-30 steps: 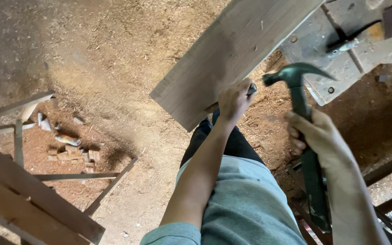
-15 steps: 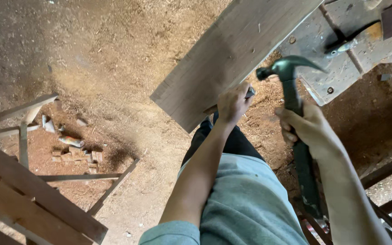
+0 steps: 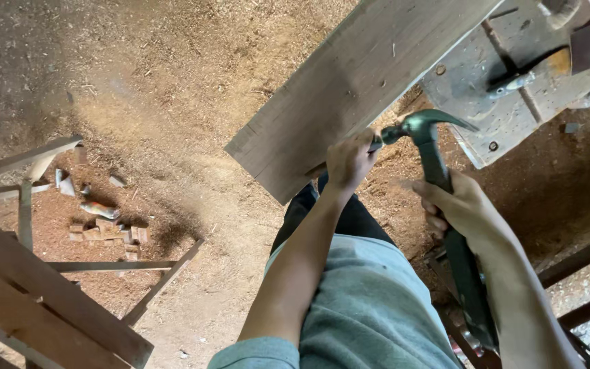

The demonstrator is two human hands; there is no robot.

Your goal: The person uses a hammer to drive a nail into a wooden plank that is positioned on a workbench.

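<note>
A long wooden plank [image 3: 349, 89] slants from the upper right down toward the middle. My left hand [image 3: 349, 160] is closed on the plank's lower edge, pinching something small and dark there that I cannot make out. My right hand [image 3: 462, 208] grips the green handle of a claw hammer [image 3: 428, 137]. The hammer's head sits right beside my left fingers, at the plank's edge. My legs and grey shorts fill the bottom middle.
The floor is covered in sawdust [image 3: 172, 82]. A wooden frame of planks and thin bars [image 3: 42, 294] stands at the lower left, with small wood offcuts [image 3: 100, 219] lying by it. A grey bench top with a dark tool [image 3: 520, 78] is at the upper right.
My right hand has swung the hammer left and down, bringing its head from apart to right beside my left fingers at the plank's edge. My left hand has stayed put.
</note>
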